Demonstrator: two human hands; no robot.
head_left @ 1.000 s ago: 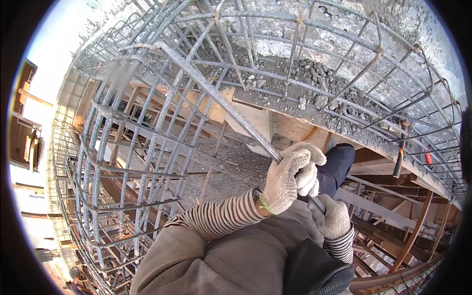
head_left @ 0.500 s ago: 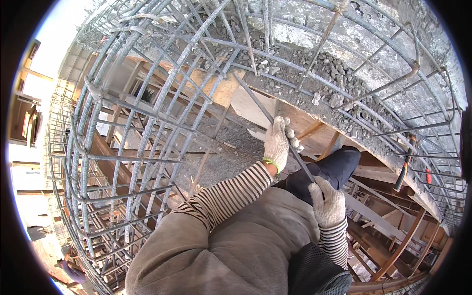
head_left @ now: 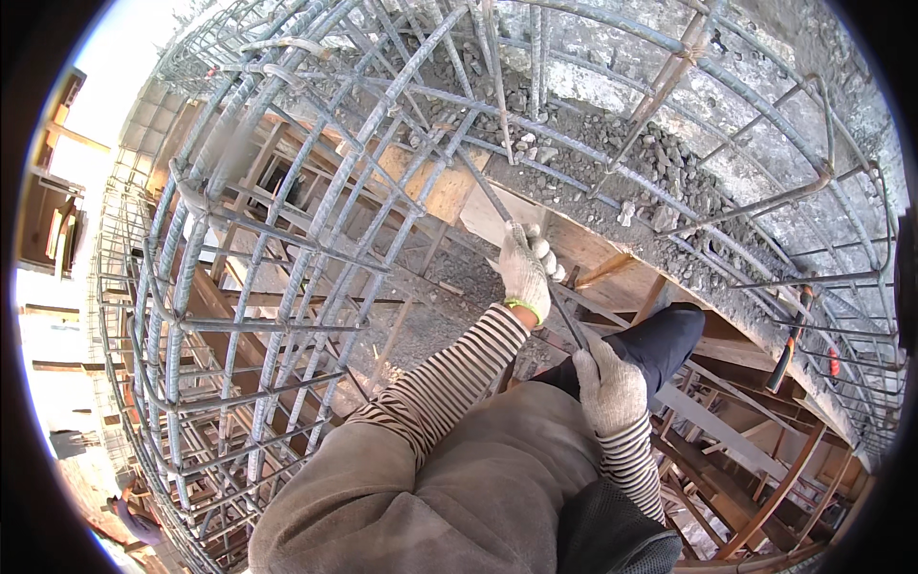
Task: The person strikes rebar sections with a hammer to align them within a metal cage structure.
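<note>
Between my hands runs a long, slim dark metal bar [head_left: 570, 320], tilted from the upper left down to the lower right. My left hand [head_left: 526, 270], in a pale knitted work glove, is wrapped round its middle. Lower down, the gloved right hand [head_left: 612, 390] closes on the near end, the thumb lying along the bar. The bar's far end reaches the crossing steel rebars [head_left: 421, 187] beside a plywood board [head_left: 443, 187]; whether it hooks onto one of them I cannot make out.
A dense rebar cage [head_left: 277, 287] curves along the left. Rubble [head_left: 669, 158] lies under bars by a concrete wall [head_left: 813, 124]. A hammer [head_left: 790, 340] with a black and orange handle rests on the right ledge, near a red object [head_left: 834, 362]. Timber framing [head_left: 775, 478] sits below.
Both hands have shifted left with the bar, the right hand more than the left. The bar now slants more steeply. The view has moved slightly, and both grips hold.
</note>
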